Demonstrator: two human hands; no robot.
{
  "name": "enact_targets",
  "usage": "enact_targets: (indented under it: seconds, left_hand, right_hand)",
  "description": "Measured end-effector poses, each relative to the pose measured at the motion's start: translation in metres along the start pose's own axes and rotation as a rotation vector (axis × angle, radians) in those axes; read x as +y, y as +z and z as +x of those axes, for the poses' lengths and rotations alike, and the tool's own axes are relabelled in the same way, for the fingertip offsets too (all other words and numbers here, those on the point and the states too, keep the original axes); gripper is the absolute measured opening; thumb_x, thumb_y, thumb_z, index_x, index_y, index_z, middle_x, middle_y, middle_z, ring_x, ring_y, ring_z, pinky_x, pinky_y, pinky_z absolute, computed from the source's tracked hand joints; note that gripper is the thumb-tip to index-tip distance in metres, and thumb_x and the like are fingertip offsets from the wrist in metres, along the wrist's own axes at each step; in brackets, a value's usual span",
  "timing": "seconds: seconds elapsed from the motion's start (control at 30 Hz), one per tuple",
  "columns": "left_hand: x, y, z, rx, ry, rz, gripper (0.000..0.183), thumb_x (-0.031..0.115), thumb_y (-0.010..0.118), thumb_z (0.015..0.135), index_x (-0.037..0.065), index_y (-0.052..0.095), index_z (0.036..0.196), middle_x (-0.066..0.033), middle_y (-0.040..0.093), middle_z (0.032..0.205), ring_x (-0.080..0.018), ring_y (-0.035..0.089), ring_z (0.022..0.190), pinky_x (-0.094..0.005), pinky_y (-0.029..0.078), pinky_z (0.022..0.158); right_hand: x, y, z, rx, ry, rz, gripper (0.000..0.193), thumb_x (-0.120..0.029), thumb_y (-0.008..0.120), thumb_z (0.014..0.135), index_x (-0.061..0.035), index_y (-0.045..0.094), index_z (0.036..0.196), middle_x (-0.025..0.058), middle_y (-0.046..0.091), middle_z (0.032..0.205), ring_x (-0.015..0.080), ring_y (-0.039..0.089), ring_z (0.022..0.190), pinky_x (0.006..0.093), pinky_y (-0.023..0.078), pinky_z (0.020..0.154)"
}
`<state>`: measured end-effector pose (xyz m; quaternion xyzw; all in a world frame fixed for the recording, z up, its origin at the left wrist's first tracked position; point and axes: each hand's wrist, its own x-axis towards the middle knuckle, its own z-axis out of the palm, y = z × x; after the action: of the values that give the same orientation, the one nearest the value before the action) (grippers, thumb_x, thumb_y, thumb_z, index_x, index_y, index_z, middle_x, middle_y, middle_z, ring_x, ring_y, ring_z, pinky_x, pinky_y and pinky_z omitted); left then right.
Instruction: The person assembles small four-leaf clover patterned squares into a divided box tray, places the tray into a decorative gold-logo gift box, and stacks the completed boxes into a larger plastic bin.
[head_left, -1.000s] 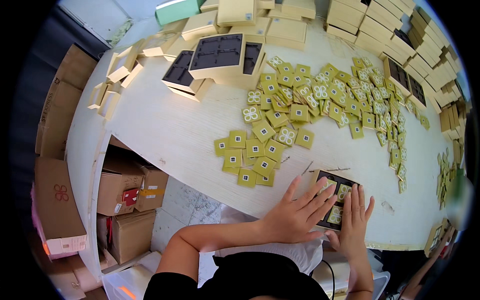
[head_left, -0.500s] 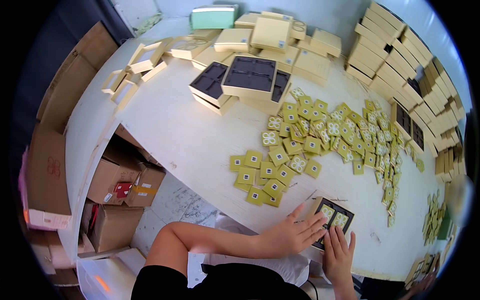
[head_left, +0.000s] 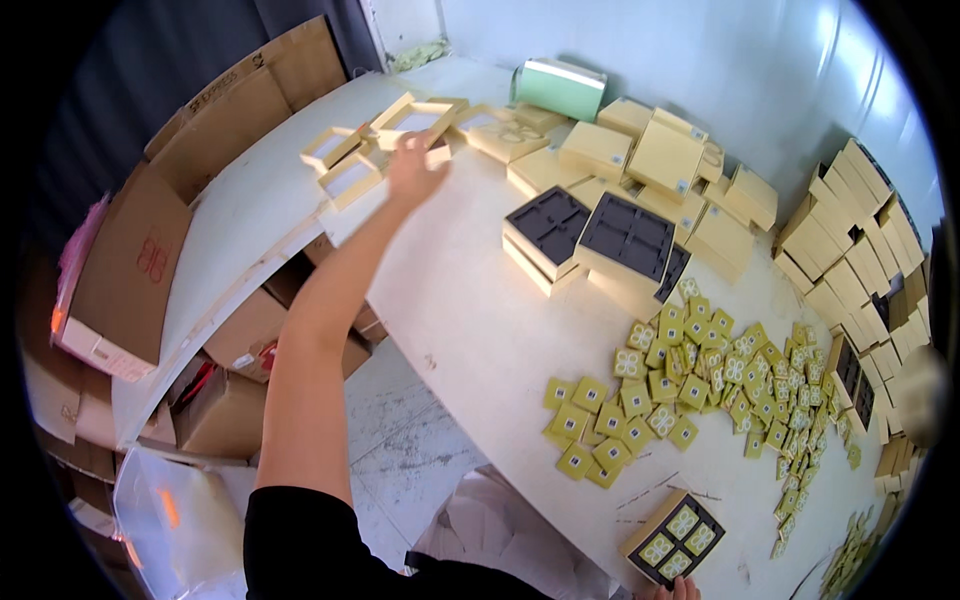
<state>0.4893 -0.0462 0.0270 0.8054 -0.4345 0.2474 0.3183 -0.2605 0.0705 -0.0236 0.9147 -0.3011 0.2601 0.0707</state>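
Note:
My left hand point(head_left: 414, 178) is stretched out to the far left. Its fingers are apart and reach the near edge of a shallow cream box lid point(head_left: 437, 122); whether they touch it is hard to see. Only the fingertips of my right hand point(head_left: 682, 590) show at the bottom edge, curled over the near rim of a small cream box point(head_left: 645, 532). This box has a black insert with square recesses, each filled by a yellow-green square packet point(head_left: 683, 523) bearing a white looped mark. The rest of my right hand is out of the picture.
Loose yellow-green packets point(head_left: 737, 370) spread over the right of the white table point(head_left: 480, 330). Boxes with black inserts point(head_left: 627, 236) stand mid-table before closed cream boxes point(head_left: 595, 150) and a green box point(head_left: 560, 88). Stacked boxes point(head_left: 850, 225) rise at right; cartons point(head_left: 130, 260) stand left.
My left hand has left the small box and swung far left to the open lids. My right hand has drawn toward the box's near edge. The view has turned left.

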Motion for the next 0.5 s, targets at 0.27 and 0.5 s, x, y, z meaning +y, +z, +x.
enact_targets:
  seconds: [0.27,0.5]
  left_hand:
    - [-0.006,0.03,0.046,-0.304,-0.343,0.422,0.06,0.046,0.074,0.074,0.029,0.052,0.127,-0.0111,0.027,0.148,-0.0339,0.025,0.138,-0.0573,0.036,0.101]
    - [0.036,-0.028,0.058,0.183,-0.454,-0.712,0.038,0.036,0.06,0.092,0.004,0.057,0.113,-0.0087,0.061,0.116,-0.0253,0.059,0.101,-0.0397,0.047,0.083]
  right_hand:
    - [0.016,0.006,-0.033,-0.037,-0.056,-0.138,0.054,-0.035,0.056,0.088,-0.0034,0.046,0.131,0.026,0.054,0.119,0.0401,0.057,0.096,0.0507,0.045,0.073]
    - [0.026,0.012,-0.064,-0.125,-0.191,-0.109,0.046,-0.033,0.055,0.089,-0.0025,0.047,0.122,0.0257,0.053,0.114,0.0383,0.056,0.09,0.0482,0.047,0.068]
